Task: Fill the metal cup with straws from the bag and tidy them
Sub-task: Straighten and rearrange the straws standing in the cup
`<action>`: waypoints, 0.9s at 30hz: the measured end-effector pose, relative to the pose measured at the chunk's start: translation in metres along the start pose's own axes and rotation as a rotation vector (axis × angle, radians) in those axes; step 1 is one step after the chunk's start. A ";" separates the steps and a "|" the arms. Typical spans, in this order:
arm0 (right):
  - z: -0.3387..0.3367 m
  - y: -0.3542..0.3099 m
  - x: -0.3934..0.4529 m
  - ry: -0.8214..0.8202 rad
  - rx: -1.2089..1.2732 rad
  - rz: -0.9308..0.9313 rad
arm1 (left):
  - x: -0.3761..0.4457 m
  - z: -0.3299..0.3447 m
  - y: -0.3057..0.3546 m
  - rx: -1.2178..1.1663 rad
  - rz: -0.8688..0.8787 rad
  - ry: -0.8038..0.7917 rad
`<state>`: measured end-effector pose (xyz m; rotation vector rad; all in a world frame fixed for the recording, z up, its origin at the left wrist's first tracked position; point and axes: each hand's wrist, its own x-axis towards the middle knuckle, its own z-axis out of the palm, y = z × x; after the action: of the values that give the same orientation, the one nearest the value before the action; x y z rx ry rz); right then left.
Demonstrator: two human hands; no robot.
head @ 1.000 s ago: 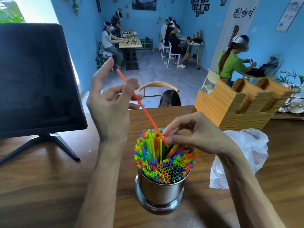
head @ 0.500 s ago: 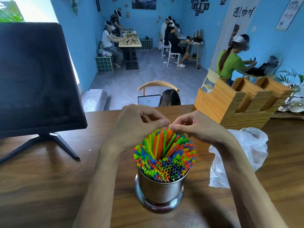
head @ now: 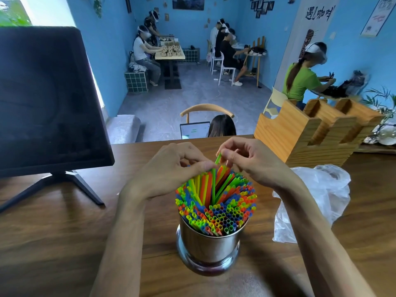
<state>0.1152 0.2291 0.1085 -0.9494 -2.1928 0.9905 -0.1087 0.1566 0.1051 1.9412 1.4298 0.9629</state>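
Note:
A shiny metal cup (head: pixel 209 246) stands on the wooden table, packed with many colourful straws (head: pixel 216 209) that fan outward. Both my hands hover over the far side of the bundle. My right hand (head: pixel 250 161) pinches the tip of a green straw (head: pixel 218 159) that sticks up above the others. My left hand (head: pixel 171 168) has curled fingers, and its fingertips pinch the straw tops beside that green straw. A crumpled clear plastic bag (head: pixel 315 202) lies to the right of the cup.
A dark monitor (head: pixel 47 99) on a tripod stand fills the left side of the table (head: pixel 53 243). A wooden slotted holder (head: pixel 310 133) sits at the back right. Beyond the table's far edge are a seated person's head, a chair and other people at tables.
The orange straw held high a second ago is down in the cup. Both hands dropped to the bundle's top, and the right hand now pinches a green straw raised slightly.

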 end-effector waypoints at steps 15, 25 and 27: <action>0.004 -0.048 0.008 0.302 0.385 -0.378 | 0.012 0.012 0.024 -0.317 0.158 0.295; 0.005 -0.029 0.006 0.249 0.658 -0.035 | 0.002 0.001 0.037 -0.461 0.211 0.050; 0.002 -0.030 0.011 0.324 0.702 -0.053 | 0.003 0.004 0.037 -0.430 0.120 -0.006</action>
<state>0.0962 0.2226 0.1329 -0.6498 -1.4301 1.3404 -0.0843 0.1484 0.1315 1.7164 1.0062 1.2047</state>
